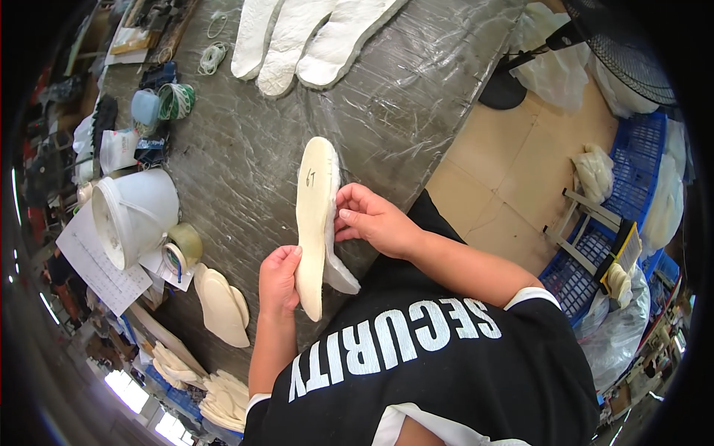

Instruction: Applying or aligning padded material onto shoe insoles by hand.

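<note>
A cream insole (314, 223) with a dark handwritten mark is held upright above the table. Behind it, and showing along its right side, is a white fluffy insole-shaped piece (341, 276) whose lower end hangs away from the cream one. My left hand (280, 281) is closed on the cream insole's lower left edge, thumb in front. With bent fingers, my right hand (374, 221) pinches the fluffy piece's edge at mid-length. Three larger white fluffy insole shapes (295, 48) lie at the table's far side.
Plastic film covers the dark table (230, 141). Along its left stand a white bucket (137, 212), tape rolls (184, 245) and stacked cream insoles (221, 307). A paper sheet (104, 260) lies beside the bucket. To the right are blue crates (632, 171) and a black fan (632, 63).
</note>
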Available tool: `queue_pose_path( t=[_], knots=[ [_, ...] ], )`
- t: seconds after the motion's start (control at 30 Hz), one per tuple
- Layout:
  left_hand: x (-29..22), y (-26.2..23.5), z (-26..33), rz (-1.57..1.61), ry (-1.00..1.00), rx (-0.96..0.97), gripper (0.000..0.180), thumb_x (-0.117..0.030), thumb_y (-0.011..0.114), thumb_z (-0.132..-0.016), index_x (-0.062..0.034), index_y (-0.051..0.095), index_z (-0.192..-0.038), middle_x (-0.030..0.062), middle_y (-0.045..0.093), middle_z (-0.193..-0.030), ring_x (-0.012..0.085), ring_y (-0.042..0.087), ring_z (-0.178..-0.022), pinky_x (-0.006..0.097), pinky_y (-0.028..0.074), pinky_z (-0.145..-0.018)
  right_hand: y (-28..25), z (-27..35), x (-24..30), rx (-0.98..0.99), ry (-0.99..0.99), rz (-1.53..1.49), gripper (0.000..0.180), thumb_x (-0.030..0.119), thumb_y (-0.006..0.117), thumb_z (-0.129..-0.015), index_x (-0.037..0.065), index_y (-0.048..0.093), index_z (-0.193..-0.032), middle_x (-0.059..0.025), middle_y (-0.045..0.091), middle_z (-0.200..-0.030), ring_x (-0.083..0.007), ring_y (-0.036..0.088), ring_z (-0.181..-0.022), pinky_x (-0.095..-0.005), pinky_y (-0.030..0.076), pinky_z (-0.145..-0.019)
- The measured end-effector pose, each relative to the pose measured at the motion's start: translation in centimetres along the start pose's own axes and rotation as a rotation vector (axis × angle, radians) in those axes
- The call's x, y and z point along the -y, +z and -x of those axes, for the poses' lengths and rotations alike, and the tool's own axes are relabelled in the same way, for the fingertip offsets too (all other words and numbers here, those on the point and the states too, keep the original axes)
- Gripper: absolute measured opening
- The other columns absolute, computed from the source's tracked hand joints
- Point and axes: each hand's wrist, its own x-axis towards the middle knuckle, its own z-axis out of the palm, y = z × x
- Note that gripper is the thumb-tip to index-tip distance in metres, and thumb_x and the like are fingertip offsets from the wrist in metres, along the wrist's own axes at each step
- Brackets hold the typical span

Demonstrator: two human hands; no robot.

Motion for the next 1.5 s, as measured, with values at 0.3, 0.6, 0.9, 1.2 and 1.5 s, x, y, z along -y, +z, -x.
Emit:
queue_pose_path(
  t=[0.3, 0.6, 0.9, 1.2, 1.5],
  knots=[
    [0.1, 1.0, 0.2, -0.039, 0.072, -0.038, 0.012, -0.008, 0.06, -0.094, 0.0033, 0.059, -0.092, 0.0089, 0.067, -0.082, 0.0133, 0.063, -0.067, 0.027, 0.054, -0.063, 0.7, 1.0, -0.5, -0.061, 0.132, -0.104, 0.023, 0.008, 0.046, -0.099, 0.005, 0.044, -0.122, -0.0092, 0.054, -0.115, -0.0197, 0.056, -0.107, -0.0383, 0.053, -0.085],
    [0.1, 1.7, 0.0, -0.102, 0.119, -0.049, 0.012, -0.008, 0.061, -0.093, 0.0036, 0.059, -0.092, 0.0089, 0.067, -0.081, 0.0128, 0.063, -0.068, 0.026, 0.054, -0.063, 0.9, 2.0, -0.2, -0.12, 0.069, -0.061, 0.03, 0.006, 0.053, -0.095, 0.004, 0.042, -0.123, -0.0121, 0.053, -0.118, -0.0197, 0.056, -0.107, -0.036, 0.052, -0.086],
    [-3.2, 2.7, -1.5, -0.813, 0.629, 0.022, 0.006, -0.002, 0.063, -0.087, 0.0032, 0.065, -0.089, 0.0049, 0.065, -0.08, 0.0096, 0.059, -0.07, 0.025, 0.048, -0.065, 2.7, -0.1, 5.7, 0.398, -0.595, 1.877, 0.104, 0.022, 0.087, -0.055, 0.022, 0.036, -0.146, -0.0133, 0.033, -0.149, -0.0344, 0.026, -0.142, -0.0539, 0.019, -0.116],
    [-3.0, -3.7, -1.3, -0.222, 0.414, -0.027, 0.051, 0.003, 0.071, -0.08, 0.0017, 0.049, -0.126, 0.0091, 0.059, -0.11, 0.0072, 0.059, -0.078, 0.022, 0.051, -0.07, 2.8, -4.5, 4.9, 0.381, -0.418, 1.921, 0.098, 0.026, 0.084, -0.061, 0.019, 0.036, -0.147, -0.0095, 0.053, -0.124, -0.0307, 0.046, -0.123, -0.0554, 0.025, -0.111],
    [1.4, -2.8, -0.9, 0.269, 0.524, -0.232, 0.017, -0.004, 0.062, -0.091, 0.0031, 0.062, -0.107, 0.0065, 0.067, -0.088, 0.0103, 0.063, -0.075, 0.024, 0.052, -0.066, 5.2, -7.4, 1.7, 0.626, -0.571, 1.643, 0.084, 0.018, 0.081, -0.061, 0.01, 0.045, -0.137, -0.0139, 0.051, -0.119, -0.0351, 0.048, -0.117, -0.0549, 0.031, -0.107]
  ],
)
